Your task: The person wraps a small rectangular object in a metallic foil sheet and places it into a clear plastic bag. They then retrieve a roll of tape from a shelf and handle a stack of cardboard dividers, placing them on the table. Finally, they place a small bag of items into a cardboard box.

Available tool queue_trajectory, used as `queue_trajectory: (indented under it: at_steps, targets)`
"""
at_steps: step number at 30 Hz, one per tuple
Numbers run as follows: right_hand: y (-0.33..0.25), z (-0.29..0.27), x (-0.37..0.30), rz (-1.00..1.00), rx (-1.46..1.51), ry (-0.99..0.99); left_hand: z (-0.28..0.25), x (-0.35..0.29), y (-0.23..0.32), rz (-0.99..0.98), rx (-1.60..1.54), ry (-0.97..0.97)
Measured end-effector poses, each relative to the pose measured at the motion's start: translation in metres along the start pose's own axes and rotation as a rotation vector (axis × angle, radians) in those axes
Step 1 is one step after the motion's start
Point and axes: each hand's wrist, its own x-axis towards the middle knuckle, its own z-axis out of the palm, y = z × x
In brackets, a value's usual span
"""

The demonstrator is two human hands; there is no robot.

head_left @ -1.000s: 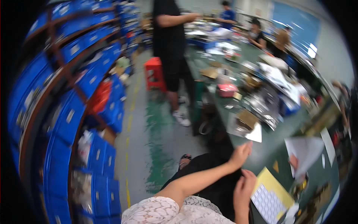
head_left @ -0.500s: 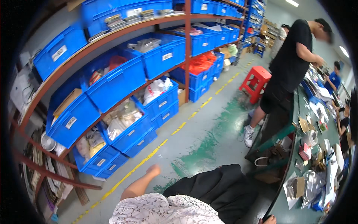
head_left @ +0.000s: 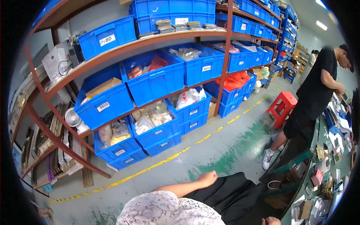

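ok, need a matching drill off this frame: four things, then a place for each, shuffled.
Things:
1. stool
2. fan
3. left hand
4. yellow line

Places:
A. on the floor, along the foot of the racks
B. on a low shelf at the rack's left end, beside a blue bin
C. in the aisle, next to the standing person
D. above the dark lap, holding nothing

Pairs: 1-C, 2-B, 3-D, 4-A
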Motion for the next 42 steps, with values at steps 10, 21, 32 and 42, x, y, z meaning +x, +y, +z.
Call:
queue_trajectory:
  at_steps: [10,21,32,42]
  targets:
    - [0.01,-0.007,0.016,0.12,0.047,-0.098,0.041,0.044,0.057,0.466,0.412,-0.052]
    - [0.044,-0.021,0.117,-0.121,-0.058,-0.309,0.08,0.173,0.029,0.417,0.589,0.052]
    - [0.096,0.0,0.25,-0.223,-0.002,-0.536,0.019,0.121,0.075,-0.322,0.217,-0.541]
    - [0.134,0.126,0.303,-0.469,-0.077,-1.013,-0.113,0.022,0.03,-0.777,-0.135,-0.058]
